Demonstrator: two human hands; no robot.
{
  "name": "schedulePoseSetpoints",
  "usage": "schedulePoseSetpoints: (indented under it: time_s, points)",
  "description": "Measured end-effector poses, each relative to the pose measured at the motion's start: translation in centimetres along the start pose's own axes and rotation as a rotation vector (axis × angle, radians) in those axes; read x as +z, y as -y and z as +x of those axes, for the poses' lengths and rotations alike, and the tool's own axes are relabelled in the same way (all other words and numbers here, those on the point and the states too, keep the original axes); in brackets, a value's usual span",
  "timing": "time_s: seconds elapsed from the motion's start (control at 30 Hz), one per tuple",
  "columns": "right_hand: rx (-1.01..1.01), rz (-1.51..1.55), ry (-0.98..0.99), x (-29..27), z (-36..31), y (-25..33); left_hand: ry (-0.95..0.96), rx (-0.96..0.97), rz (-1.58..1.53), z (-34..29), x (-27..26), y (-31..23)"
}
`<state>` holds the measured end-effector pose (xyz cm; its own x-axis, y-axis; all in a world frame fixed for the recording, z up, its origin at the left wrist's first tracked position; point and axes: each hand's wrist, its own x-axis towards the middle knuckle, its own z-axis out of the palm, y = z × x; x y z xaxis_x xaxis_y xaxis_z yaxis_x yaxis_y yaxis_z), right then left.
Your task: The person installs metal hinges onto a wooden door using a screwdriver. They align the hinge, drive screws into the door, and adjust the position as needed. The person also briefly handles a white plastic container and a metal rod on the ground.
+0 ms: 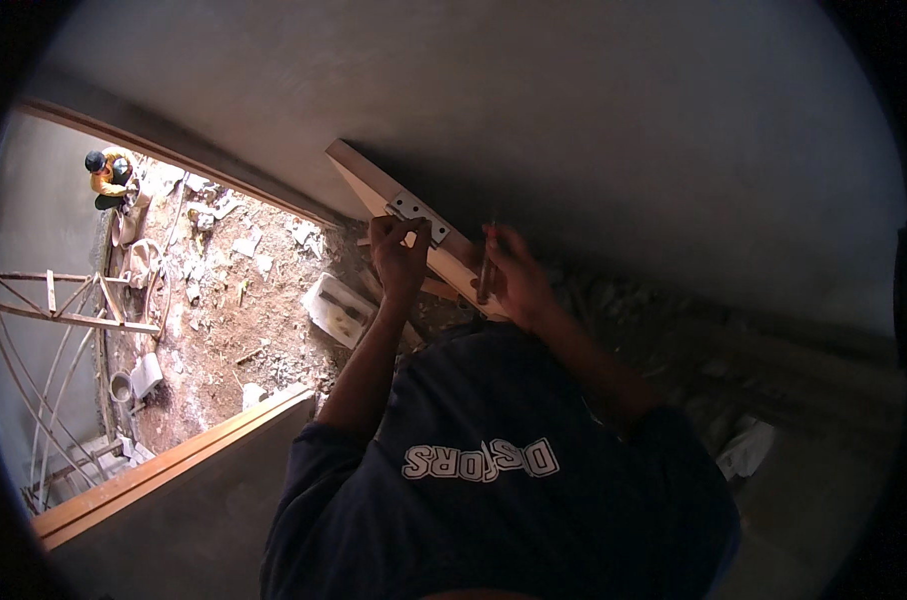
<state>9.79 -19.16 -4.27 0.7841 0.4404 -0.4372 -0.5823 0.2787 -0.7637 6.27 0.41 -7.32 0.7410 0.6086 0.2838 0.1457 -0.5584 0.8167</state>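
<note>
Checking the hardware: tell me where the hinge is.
In the head view, the hinge sits above and slightly left of centre, on the board, beside the left hand.

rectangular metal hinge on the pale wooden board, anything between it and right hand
Nothing visible blocks the right hand from the rectangular metal hinge: just its slim reddish tool and bare pale wooden board lie between.

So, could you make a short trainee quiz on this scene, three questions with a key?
1. Choose: what lies on the wooden board by the left hand?
A) metal hinge plate
B) paintbrush
C) coiled rope
2. True or false: the right hand is empty.
3. Fill in: the person in yellow shows on the ___ side of the picture.
Key: 1. A. 2. False; the right hand holds a slim reddish-brown tool. 3. Left.
</note>
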Motion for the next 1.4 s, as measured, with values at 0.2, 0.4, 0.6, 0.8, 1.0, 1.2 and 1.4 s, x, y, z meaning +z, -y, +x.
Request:
schedulePoseSetpoints:
  time_s: [0.2,0.4,0.6,0.8,1.0,1.2,1.4]
  points:
    - [-0.317,-0.198,0.197,3.4,1.6,3.1,0.011,-0.034,-0.018,0.0,0.0,0.4]
    - [-0.492,-0.509,0.287,3.5,3.0,3.2,0.041,-0.066,-0.05,0.2,0.1,1.2]
    - [-0.503,-0.627,0.246,2.5,3.4,2.3,0.039,-0.053,-0.039,0.0,0.3,0.6]
    - [-0.413,-0.694,0.279,4.3,4.3,4.6,0.046,-0.053,-0.075,0.1,0.2,1.0]
    - [-0.753,-0.37,0.372,7.9,4.9,6.1,0.059,-0.066,-0.088,0.1,0.0,0.8]
    - [-0.506,-0.504,0.319,7.1,6.1,4.4,0.05,-0.054,-0.055,0.3,0.2,1.0]
    - [-0.619,-0.9,0.32,6.6,6.2,4.2,0.055,-0.029,-0.081,0.1,0.2,1.3]
